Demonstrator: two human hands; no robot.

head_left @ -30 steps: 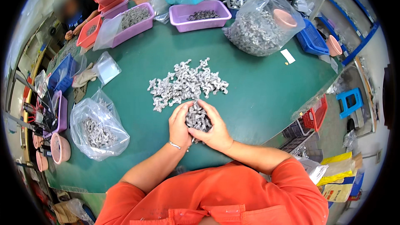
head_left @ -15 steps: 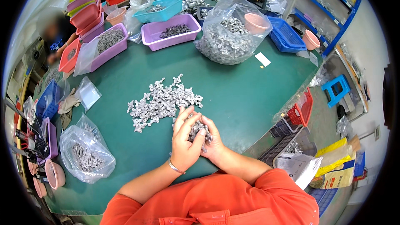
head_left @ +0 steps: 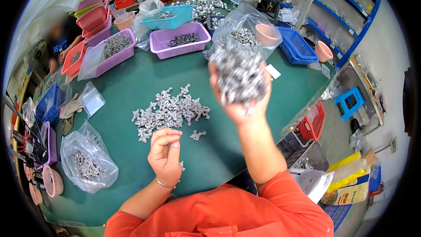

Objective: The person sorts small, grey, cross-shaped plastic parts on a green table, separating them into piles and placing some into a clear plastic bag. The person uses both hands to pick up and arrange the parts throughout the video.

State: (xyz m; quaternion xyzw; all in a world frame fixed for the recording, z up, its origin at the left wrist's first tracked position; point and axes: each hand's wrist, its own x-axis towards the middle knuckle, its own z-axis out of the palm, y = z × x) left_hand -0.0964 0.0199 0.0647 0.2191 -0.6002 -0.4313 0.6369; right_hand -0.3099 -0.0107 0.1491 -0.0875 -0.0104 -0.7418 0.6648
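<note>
My right hand (head_left: 240, 112) is raised palm up over the table, closed around the underside of a heaped handful of small grey metal parts (head_left: 241, 72). Motion blurs this heap, which overlaps the near side of a large clear bag (head_left: 250, 17) of similar parts. Lower on the left, my left hand (head_left: 165, 156) has its fingers curled in toward the thumb, with nothing visible in them. Just beyond it lies a loose pile of curved grey metal parts (head_left: 169, 109). One part (head_left: 198, 135) rests apart, right of the left hand; another peeks out beside the thumb.
A smaller clear bag of parts (head_left: 90, 164) stands at the left. Along the back are purple tubs (head_left: 180, 52), a turquoise basin (head_left: 169, 22) and blue baskets (head_left: 298, 46). A white card (head_left: 272, 71) lies near the large bag. Another person (head_left: 61, 39) sits at far left.
My hands were together around the parts beside the pile. Now the right has lifted the handful forward and right, toward the large bag, while the left has drawn back left, without parts in view.
</note>
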